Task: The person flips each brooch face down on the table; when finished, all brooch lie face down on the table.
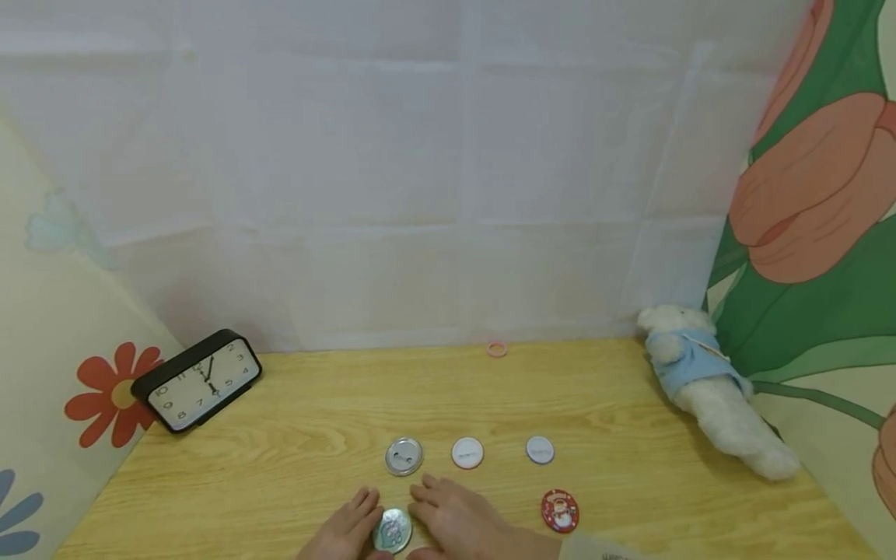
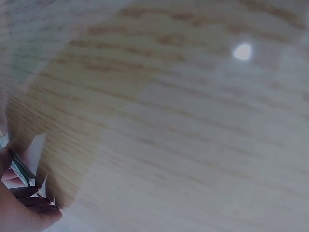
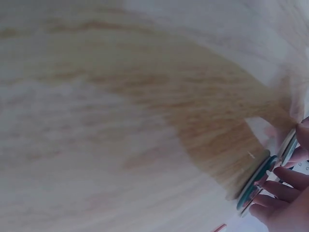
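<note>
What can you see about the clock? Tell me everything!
The clock is wide, with rounded corners. Its black frame looks like plastic. Its white face has black numbers and dark pointers, one aimed near 1, the other near 6. It sits on the left side of the table, near the back, with its face turned partly toward the middle. The left hand and right hand are both away from it.
</note>
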Demonstrator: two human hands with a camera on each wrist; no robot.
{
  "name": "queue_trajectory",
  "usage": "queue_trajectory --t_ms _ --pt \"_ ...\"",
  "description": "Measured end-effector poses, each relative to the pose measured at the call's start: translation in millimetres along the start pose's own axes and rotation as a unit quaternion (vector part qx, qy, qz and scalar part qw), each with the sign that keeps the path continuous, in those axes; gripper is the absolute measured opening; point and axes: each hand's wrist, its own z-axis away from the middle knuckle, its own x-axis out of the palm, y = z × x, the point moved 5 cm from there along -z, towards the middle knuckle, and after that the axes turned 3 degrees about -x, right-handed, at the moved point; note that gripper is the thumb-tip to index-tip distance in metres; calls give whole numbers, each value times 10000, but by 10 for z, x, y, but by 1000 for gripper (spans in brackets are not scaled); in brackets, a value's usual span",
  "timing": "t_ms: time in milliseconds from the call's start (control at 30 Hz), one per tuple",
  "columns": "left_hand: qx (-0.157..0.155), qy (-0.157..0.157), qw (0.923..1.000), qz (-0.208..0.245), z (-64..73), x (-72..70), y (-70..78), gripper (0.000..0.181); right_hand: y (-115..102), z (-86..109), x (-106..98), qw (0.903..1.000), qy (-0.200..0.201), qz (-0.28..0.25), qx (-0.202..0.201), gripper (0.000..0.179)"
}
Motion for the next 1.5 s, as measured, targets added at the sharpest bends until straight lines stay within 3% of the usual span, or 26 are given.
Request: queue_trajectory --t_ms 133,233,433,600,667,833,900,1167,1333,1500 --pt "503 713 9951 -474 -16 -34 54 68 -5 -1 -4 10000 -80 10 21 54" --pt "593 1043 9905 -679 -15 -46 82 69 -4 -4 4 9999 -125 24 -1 54" --pt "-23 556 9977 -387 -6 -29 98 64 -5 -8 15 10000 14 7 -84 52" --pt "156 995 9938 -479 -13 -67 165 63 -20 -7 0 9998 165 105 -78 53" --pt "160 1034 9931 -535 -19 -73 180 62 -23 -7 -5 9996 227 137 -67 53" --pt "-453 172 9985 -246 -33 -39 148 57 -16 -4 -7 9995 297 119 -58 53" --pt "-584 -1 9982 -112 -43 -40 138 56 -10 0 -12 9994 348 35 -55 52" --pt "-34 917 9956 -214 -119 -158 189 59 32 28 -103 9964 831 -171 48 49" --pt "-420 718 9965 85 -209 -255 199 55 77 36 -206 9920 1187 -408 128 46" --pt "-688 731 9938 473 -279 -387 231 52 116 37 -296 9873 1491 -498 225 49"
